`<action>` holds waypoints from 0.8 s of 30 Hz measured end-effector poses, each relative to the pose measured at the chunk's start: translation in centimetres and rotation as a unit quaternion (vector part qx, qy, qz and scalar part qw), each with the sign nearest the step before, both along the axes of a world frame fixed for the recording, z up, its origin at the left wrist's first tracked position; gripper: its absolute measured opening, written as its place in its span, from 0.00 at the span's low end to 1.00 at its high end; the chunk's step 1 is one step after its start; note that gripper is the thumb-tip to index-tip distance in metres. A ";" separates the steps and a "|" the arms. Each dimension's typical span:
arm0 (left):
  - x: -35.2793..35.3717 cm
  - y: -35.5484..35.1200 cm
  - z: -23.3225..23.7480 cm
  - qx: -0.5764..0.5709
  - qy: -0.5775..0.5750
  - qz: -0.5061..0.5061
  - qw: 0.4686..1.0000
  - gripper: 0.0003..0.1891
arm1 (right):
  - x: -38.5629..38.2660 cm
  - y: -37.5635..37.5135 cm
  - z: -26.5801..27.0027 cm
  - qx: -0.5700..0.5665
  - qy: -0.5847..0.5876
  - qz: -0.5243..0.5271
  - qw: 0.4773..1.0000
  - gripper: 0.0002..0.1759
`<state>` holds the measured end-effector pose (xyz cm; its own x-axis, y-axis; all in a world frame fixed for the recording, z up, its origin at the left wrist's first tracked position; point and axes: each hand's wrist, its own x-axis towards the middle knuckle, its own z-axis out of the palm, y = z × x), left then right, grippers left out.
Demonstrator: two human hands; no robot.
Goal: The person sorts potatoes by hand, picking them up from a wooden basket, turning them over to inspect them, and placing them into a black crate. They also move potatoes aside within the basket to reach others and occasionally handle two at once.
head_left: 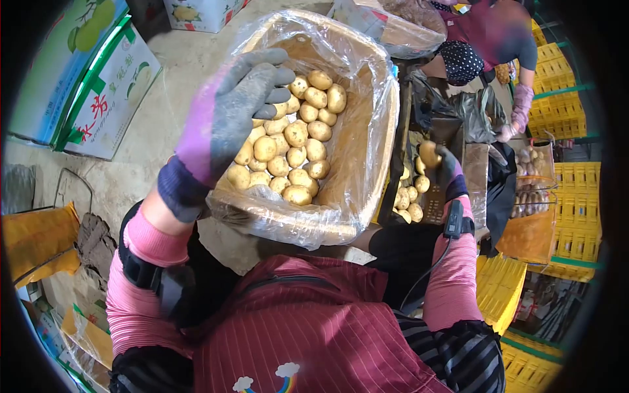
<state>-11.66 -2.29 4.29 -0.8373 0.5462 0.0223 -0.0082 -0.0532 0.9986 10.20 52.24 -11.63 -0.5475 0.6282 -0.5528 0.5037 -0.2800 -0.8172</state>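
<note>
My left hand, in a grey and purple glove, is above the left side of a box lined with clear plastic. Its fingers are apart and slightly bent, and I see nothing held in them. Several pale yellow potatoes lie in the box below. To the right, my right hand, gloved too, grips a potato over a dark crate. Smaller potatoes rest inside that crate, close to the hand.
Printed cartons stand at the left. A co-worker's sleeved arm reaches beside black plastic at the upper right. Yellow crates are stacked along the right. Another lined box stands beyond mine.
</note>
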 end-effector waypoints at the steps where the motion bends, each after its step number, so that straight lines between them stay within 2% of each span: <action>1: 0.1 -0.7 0.5 0.022 0.008 0.008 1.000 0.21 | -0.2 -0.4 0.2 0.001 -0.001 0.004 1.000 0.25; 2: 0.2 -1.4 1.0 0.044 0.016 0.015 0.999 0.18 | -0.6 -1.6 1.2 0.143 0.023 -0.035 0.989 0.25; 3: 0.3 -1.9 1.4 0.043 0.015 0.019 0.999 0.18 | -1.3 -2.7 2.1 0.280 0.048 -0.073 0.956 0.25; 4: 0.3 -2.3 1.9 0.031 0.033 0.021 0.999 0.21 | -3.5 -5.1 3.5 0.310 0.121 -0.052 0.942 0.24; 5: 0.4 -2.6 2.2 0.018 0.052 0.019 0.998 0.25 | -6.3 -11.7 7.6 0.340 0.181 0.019 0.923 0.23; 6: 0.5 -2.7 2.6 0.015 0.050 0.017 0.998 0.25 | -8.8 -14.8 8.7 0.315 0.217 0.087 0.920 0.22; 7: 0.7 -2.6 3.0 -0.003 0.066 0.035 0.997 0.25 | -11.3 -19.0 10.3 0.325 0.208 0.172 0.906 0.21; 8: 0.8 -2.6 3.2 -0.020 0.084 0.054 0.995 0.25 | -13.5 -21.0 9.6 0.339 0.184 0.252 0.887 0.21; 9: 0.7 -3.0 3.0 -0.016 0.118 0.051 0.992 0.25 | -15.7 -23.5 9.0 0.287 0.182 0.347 0.874 0.21; 10: 1.1 -2.6 1.6 0.305 -0.114 0.009 0.945 0.23 | -18.2 -25.2 7.1 0.372 0.216 0.442 0.787 0.23; 11: 0.8 -3.6 1.4 0.117 0.093 0.017 0.989 0.19 | -20.4 -27.0 5.7 0.382 0.013 0.499 0.778 0.28; 12: 0.4 -4.5 1.6 -0.075 0.299 0.039 0.951 0.17 | -22.3 -28.2 3.4 0.343 -0.008 0.546 0.765 0.29; 13: 0.8 -4.3 2.6 -0.059 0.104 0.041 0.992 0.17 | -24.6 -27.4 -3.7 0.443 -0.013 0.573 0.689 0.34; 14: 0.8 -4.6 3.2 -0.084 0.145 0.032 0.985 0.15 | -26.1 -28.1 -6.3 0.414 -0.065 0.593 0.687 0.33; 15: 0.9 -4.7 1.6 -0.054 0.178 0.027 0.982 0.16 | -27.1 -27.9 -10.5 0.382 -0.077 0.600 0.699 0.30; 16: 0.9 -5.1 2.6 -0.064 0.133 -0.008 0.989 0.17 | -27.5 -27.9 -14.0 0.402 -0.106 0.580 0.700 0.34; 18: 0.8 -6.1 3.1 -0.085 0.163 -0.028 0.983 0.17 | -27.3 -29.5 -15.5 0.391 -0.215 0.541 0.713 0.31; 19: 0.6 -6.2 3.7 -0.089 0.167 -0.023 0.982 0.17 | -26.5 -29.1 -19.3 0.394 -0.187 0.517 0.737 0.32; 21: 0.5 -6.2 4.5 -0.022 0.128 -0.022 0.991 0.17 | -25.2 -29.9 -18.6 0.368 -0.188 0.525 0.744 0.30; 22: 0.3 -6.3 4.5 -0.026 0.126 -0.021 0.991 0.17 | -24.8 -30.0 -18.2 0.368 -0.186 0.521 0.748 0.29; 24: 0.1 -6.5 4.5 -0.043 0.191 -0.019 0.980 0.17 | -25.1 -30.0 -18.2 0.372 -0.190 0.508 0.753 0.28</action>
<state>-11.61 -8.80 8.83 -0.7555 0.5908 0.2832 0.3671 0.0238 0.9299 -14.87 22.28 -29.84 -0.8459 0.2038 -0.4929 0.3857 0.8721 -0.3012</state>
